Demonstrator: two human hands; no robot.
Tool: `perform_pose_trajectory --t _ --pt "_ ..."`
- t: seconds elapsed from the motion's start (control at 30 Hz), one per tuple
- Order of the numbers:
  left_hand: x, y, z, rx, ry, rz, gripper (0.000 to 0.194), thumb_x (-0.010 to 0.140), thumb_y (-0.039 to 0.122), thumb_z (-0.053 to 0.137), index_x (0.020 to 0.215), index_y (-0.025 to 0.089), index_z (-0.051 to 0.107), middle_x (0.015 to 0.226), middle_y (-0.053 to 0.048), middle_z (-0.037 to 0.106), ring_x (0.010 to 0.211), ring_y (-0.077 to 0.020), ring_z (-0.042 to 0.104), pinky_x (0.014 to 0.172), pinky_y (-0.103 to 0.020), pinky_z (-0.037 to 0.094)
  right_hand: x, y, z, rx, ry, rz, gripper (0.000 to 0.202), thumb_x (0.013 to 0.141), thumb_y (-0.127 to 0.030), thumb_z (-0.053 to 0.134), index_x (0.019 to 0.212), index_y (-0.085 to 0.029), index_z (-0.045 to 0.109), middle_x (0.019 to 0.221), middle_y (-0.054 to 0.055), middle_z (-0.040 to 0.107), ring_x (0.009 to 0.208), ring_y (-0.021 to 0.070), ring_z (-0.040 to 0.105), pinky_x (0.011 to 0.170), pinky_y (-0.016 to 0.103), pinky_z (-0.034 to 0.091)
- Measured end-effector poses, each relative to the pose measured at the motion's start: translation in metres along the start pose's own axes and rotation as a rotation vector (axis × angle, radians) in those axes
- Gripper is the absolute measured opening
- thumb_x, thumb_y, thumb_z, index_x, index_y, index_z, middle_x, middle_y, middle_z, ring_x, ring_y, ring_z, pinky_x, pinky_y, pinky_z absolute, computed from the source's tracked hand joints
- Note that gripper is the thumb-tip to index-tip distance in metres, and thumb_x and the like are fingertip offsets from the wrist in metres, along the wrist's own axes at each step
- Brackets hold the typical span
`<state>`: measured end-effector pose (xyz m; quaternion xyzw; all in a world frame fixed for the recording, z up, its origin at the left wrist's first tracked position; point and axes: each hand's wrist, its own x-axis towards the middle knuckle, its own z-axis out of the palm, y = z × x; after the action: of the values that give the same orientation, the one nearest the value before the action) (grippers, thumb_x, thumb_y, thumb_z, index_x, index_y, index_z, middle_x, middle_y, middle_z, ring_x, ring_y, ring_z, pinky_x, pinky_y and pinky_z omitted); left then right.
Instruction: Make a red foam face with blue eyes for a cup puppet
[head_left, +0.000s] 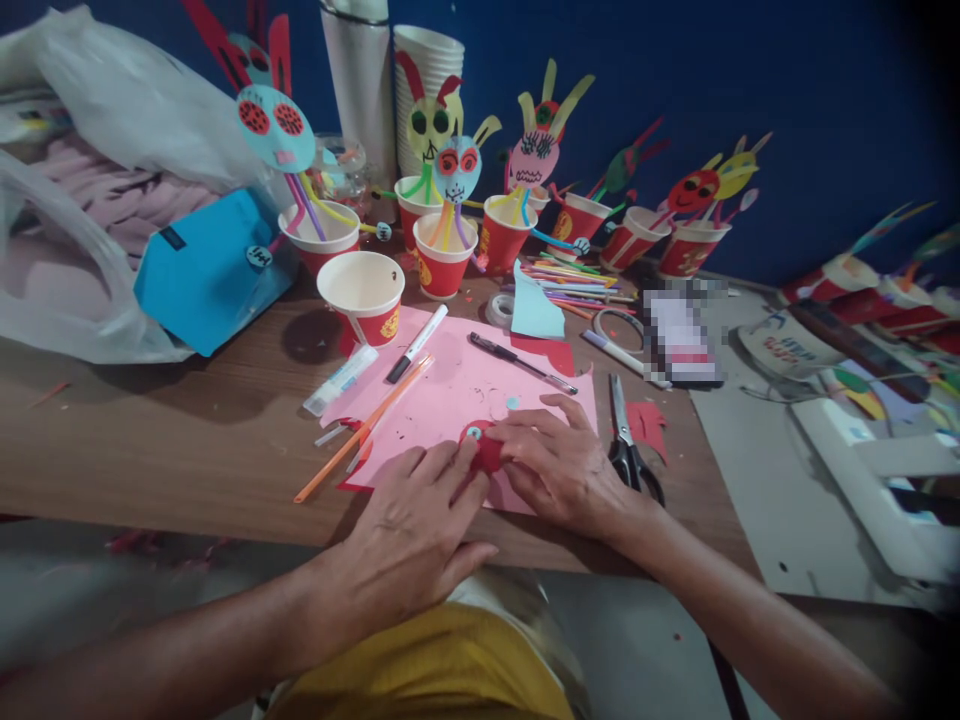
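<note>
Before me on the table lies a red paper circle (491, 452), partly covered by my fingers. A small pale-blue disc with a dark mark (475, 433) sits on its left side. My left hand (420, 520) rests with fingers stretched out, their tips at the circle's left edge and its thumb apart. Curled fingers of my right hand (562, 465) grip the circle's right side. Pink paper (450, 385) lies underneath, with a loose light-blue dot (513, 403) above the right hand. Black-handled scissors (626, 440) lie right of that hand.
A black pen (517, 362), a marker (417, 345), an orange straw (367, 425) and a correction-tape-like clear item (341, 380) lie around. Behind stand a red paper cup (360, 300) and several cups with paper faces (457, 172). A plastic bag (90, 300) is left, a phone (682, 340) right.
</note>
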<state>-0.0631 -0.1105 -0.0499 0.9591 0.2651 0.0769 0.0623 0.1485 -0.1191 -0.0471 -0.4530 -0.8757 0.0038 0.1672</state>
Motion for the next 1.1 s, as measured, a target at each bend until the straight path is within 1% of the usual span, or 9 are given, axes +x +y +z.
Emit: perform_pose_trajectory --t 0.13,0.2,0.33,0.43,0.6,0.77,0.83,0.93,1.1 --pt "-0.002 0.0 0.002 0.019 0.033 0.003 0.046 0.09 0.045 0.041 0.123 0.014 0.049 0.135 -0.013 0.044 0.117 -0.0298 0.038 0.09 -0.044 0.034 -0.005 0.006 -0.004 0.035 0.089 0.087 0.011 0.083 -0.016 0.051 0.09 -0.021 0.058 0.103 0.002 0.07 0.1 0.0187 0.059 0.102 0.044 0.026" --pt "-0.002 -0.001 0.003 0.019 0.027 0.001 0.046 0.09 0.043 0.041 0.125 0.014 0.047 0.138 -0.013 0.041 0.117 -0.0296 0.037 0.09 -0.044 0.034 -0.006 0.009 -0.004 0.053 0.122 0.131 0.01 0.083 -0.015 0.053 0.089 -0.021 0.058 0.101 0.001 0.07 0.097 0.0175 0.06 0.1 0.042 0.028" --pt "-0.004 -0.002 0.005 -0.012 0.002 -0.012 0.046 0.09 0.041 0.042 0.128 0.016 0.045 0.141 -0.012 0.038 0.118 -0.0299 0.037 0.091 -0.045 0.034 -0.008 0.015 -0.001 0.061 0.221 0.196 0.007 0.083 -0.015 0.055 0.086 -0.02 0.059 0.092 0.001 0.071 0.086 0.0158 0.064 0.093 0.038 0.035" --pt "-0.004 -0.003 0.005 -0.034 -0.001 -0.03 0.046 0.089 0.042 0.043 0.128 0.017 0.045 0.141 -0.011 0.036 0.117 -0.0305 0.037 0.091 -0.046 0.033 -0.008 0.017 0.001 0.067 0.24 0.252 0.005 0.084 -0.018 0.056 0.082 -0.02 0.06 0.085 0.002 0.07 0.081 0.0163 0.064 0.087 0.036 0.036" --pt "-0.005 -0.003 0.005 -0.031 0.017 -0.021 0.045 0.089 0.041 0.044 0.126 0.016 0.046 0.133 -0.012 0.045 0.116 -0.0311 0.038 0.092 -0.047 0.033 -0.004 0.021 -0.004 0.148 0.15 0.434 0.008 0.085 -0.021 0.055 0.085 -0.019 0.062 0.085 0.002 0.068 0.08 0.0168 0.061 0.08 0.033 0.039" --pt "-0.003 -0.004 0.006 -0.009 0.019 0.006 0.042 0.089 0.041 0.044 0.122 0.015 0.049 0.127 -0.012 0.05 0.113 -0.0315 0.04 0.089 -0.046 0.035 0.006 0.027 -0.009 0.179 0.023 0.607 0.015 0.086 -0.02 0.052 0.093 -0.021 0.065 0.096 0.001 0.068 0.084 0.0174 0.062 0.072 0.028 0.043" --pt "-0.003 -0.004 0.005 -0.009 0.022 0.006 0.042 0.089 0.04 0.045 0.121 0.014 0.049 0.126 -0.012 0.05 0.113 -0.0317 0.041 0.089 -0.046 0.035 0.009 0.028 -0.009 0.149 -0.029 0.626 0.017 0.086 -0.021 0.051 0.095 -0.022 0.065 0.1 0.002 0.068 0.086 0.0182 0.062 0.073 0.029 0.043" --pt "-0.002 -0.005 0.005 -0.017 0.024 0.004 0.042 0.089 0.04 0.045 0.121 0.014 0.049 0.126 -0.012 0.051 0.113 -0.0318 0.041 0.089 -0.047 0.035 0.014 0.028 -0.008 0.108 -0.072 0.619 0.018 0.087 -0.023 0.049 0.094 -0.023 0.066 0.099 0.002 0.068 0.088 0.0189 0.062 0.073 0.029 0.042" --pt "-0.005 -0.005 0.006 -0.027 0.029 0.012 0.043 0.09 0.04 0.042 0.125 0.015 0.047 0.128 -0.012 0.049 0.116 -0.0315 0.039 0.09 -0.046 0.033 0.02 0.028 -0.008 0.091 -0.102 0.67 0.017 0.084 -0.03 0.052 0.089 -0.023 0.066 0.089 0.002 0.07 0.077 0.0182 0.062 0.064 0.028 0.039"
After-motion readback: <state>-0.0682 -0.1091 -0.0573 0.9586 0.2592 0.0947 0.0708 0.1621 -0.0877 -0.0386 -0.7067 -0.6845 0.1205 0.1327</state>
